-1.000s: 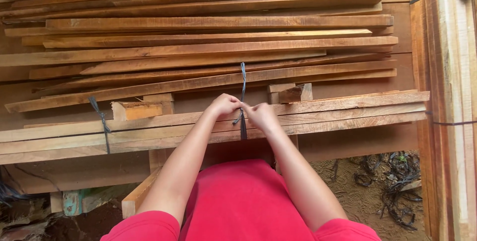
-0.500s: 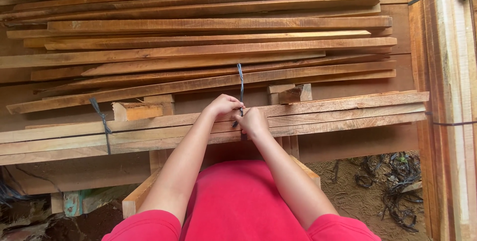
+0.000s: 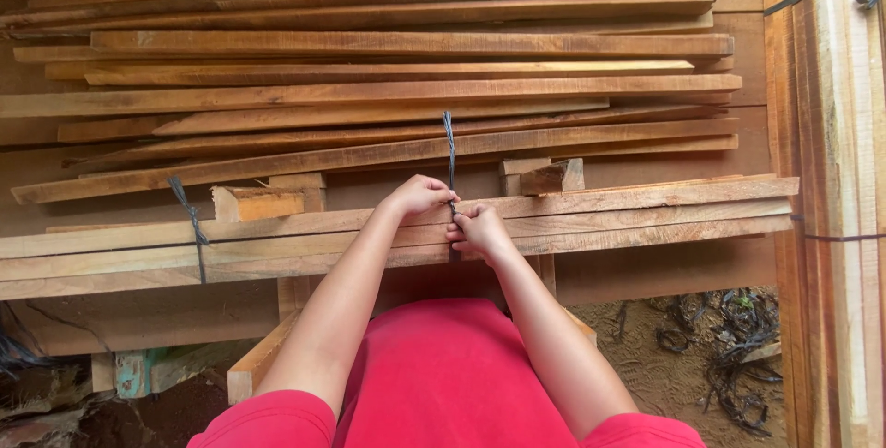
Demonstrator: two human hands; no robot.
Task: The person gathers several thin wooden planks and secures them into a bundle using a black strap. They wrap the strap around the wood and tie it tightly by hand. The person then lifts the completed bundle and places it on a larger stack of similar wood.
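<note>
A bundle of long wooden slats [image 3: 646,213] lies across the frame in front of me. A dark cord [image 3: 450,148] runs up from the bundle's middle over the planks behind. My left hand [image 3: 420,195] pinches the cord at the bundle's top edge. My right hand [image 3: 480,229] grips the cord just below it, against the front of the slats. Both hands touch each other at the cord.
A second dark tie [image 3: 192,226] binds the bundle at the left. Loose planks [image 3: 415,70] are stacked behind. Another tied bundle [image 3: 831,180] stands along the right edge. Tangled cord scraps [image 3: 729,356] lie on the dirt floor at lower right.
My hands have drawn closer together on the cord. The right hand has dropped slightly down the bundle's front. The cord's free end now stands straighter above the hands.
</note>
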